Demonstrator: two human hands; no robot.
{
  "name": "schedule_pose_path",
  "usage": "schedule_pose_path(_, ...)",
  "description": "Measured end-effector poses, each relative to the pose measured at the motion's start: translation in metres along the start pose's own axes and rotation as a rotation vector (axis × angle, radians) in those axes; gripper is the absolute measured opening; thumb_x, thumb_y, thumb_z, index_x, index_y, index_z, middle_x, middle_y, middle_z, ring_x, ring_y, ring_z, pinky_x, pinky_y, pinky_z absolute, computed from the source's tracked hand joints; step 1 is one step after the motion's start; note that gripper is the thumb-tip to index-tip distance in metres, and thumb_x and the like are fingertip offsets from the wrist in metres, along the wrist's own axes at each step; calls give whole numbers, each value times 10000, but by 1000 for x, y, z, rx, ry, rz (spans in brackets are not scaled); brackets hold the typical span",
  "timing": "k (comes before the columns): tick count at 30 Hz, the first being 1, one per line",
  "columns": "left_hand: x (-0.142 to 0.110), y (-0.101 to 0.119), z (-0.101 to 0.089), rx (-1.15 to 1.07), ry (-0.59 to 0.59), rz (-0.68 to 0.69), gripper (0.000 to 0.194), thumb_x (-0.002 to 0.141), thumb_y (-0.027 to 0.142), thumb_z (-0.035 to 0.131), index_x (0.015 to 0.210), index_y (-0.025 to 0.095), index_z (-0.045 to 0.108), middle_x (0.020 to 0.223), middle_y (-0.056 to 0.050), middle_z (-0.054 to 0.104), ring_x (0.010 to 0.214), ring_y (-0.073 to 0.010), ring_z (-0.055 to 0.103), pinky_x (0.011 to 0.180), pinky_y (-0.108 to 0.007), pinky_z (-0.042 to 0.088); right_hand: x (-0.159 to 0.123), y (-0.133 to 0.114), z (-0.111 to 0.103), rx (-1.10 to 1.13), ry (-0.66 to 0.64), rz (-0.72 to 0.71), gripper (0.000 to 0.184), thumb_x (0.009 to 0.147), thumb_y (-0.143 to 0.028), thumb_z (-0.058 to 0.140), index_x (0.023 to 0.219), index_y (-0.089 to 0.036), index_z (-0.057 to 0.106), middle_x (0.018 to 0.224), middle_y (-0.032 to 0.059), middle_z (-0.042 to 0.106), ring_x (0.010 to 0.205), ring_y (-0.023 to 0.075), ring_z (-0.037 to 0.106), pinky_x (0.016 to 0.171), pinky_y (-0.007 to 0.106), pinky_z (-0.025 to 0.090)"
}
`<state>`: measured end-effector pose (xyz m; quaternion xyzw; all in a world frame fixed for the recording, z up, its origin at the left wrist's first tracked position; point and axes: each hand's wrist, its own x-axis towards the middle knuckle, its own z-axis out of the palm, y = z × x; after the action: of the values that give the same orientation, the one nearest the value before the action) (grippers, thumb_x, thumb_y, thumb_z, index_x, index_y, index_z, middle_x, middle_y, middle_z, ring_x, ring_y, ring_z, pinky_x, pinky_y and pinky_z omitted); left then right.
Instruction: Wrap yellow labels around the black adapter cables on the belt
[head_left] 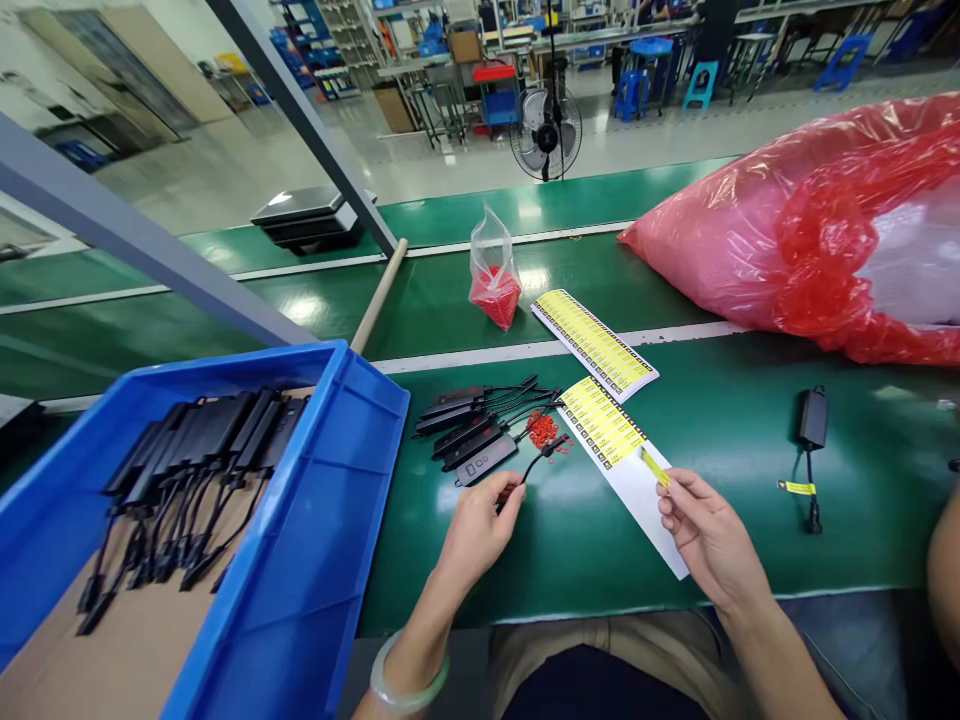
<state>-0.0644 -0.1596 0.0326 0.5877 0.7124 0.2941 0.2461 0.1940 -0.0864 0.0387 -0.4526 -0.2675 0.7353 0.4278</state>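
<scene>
One yellow label (657, 469) in right hand (705, 528)

A short black cable (534, 461) is held, bending up toward between one and two o'clock to a slim black plug (556, 444); its other end is hidden. Roughly at three o'clock from the plug, a narrow yellow label (654, 466) is held up, tilted, free end toward eleven o'clock. A white label sheet (640, 505) lies flat between them, printed yellow at its eleven o'clock half, bare toward five o'clock
</scene>
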Motion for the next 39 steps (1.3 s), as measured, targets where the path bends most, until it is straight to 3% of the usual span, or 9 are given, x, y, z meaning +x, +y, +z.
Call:
schedule_pose_path(3,-12,23,1,-531,-50,-149,239,913,351,551,961,138,646,710,-36,676,674,-166,669,664,-270,526,0,13,9,-40,34,-89,421,732,-346,819,1108,-233,669,773,7,711,683,131,655,602,213,546)
schedule_pose_path(6,-22,43,10,-890,-87,-258,269,882,373,618,994,134,672,639,-2,634,596,-142,635,626,-259,510,-3,22,25,-164,-39,-121,347,756,-408,786,1025,-205,704,944,67,740,909,209,696,755,303,573)
schedule_pose_path(11,-36,62,26,-992,-160,-253,209,895,355,619,923,154,665,611,19,610,559,-118,603,611,-241,490,-15,24,52,-255,-377,-60,401,801,-451,735,1117,-212,671,1116,94,705,1087,237,644,953,408,513)
schedule_pose_path(16,-47,66,33,-1023,-180,-287,231,881,364,637,792,152,613,617,14,618,558,-118,606,611,-235,481,-23,24,57,-290,-369,-112,324,838,-476,682,726,-174,648,981,82,674,1034,235,641,888,345,522)
schedule_pose_path(22,-50,72,34,-1042,-130,-260,218,893,353,626,830,145,643,592,24,600,516,-86,568,581,-203,453,-29,30,51,-284,-477,-57,235,821,-413,720,909,-196,695,1080,62,608,781,155,648,700,283,537)
schedule_pose_path(25,-52,75,35,-1037,-150,-284,223,885,363,637,857,142,644,598,30,581,476,-74,556,528,-189,437,-27,28,51,-213,-364,-73,224,813,-416,730,858,-198,715,985,54,656,892,185,635,783,292,508)
schedule_pose_path(31,-63,73,45,-1046,-191,-314,262,890,383,630,837,127,648,595,32,563,400,-40,509,445,-159,388,-18,20,52,-75,-147,-141,234,780,-427,759,846,-206,724,953,55,667,1021,219,604,708,249,483)
schedule_pose_path(36,-62,72,44,-1170,-48,-387,224,866,361,665,926,146,680,661,23,623,361,-20,476,409,-155,389,-15,9,44,-58,-65,-248,326,842,-355,723,1152,-293,645,1124,27,653,1016,168,609,751,240,506)
schedule_pose_path(39,-58,75,39,-1248,54,-452,284,812,344,728,1020,158,677,670,14,663,378,-34,506,424,-157,412,-21,1,39,-60,-31,-247,298,825,-332,746,1099,-246,667,936,19,702,847,129,636,686,204,504)
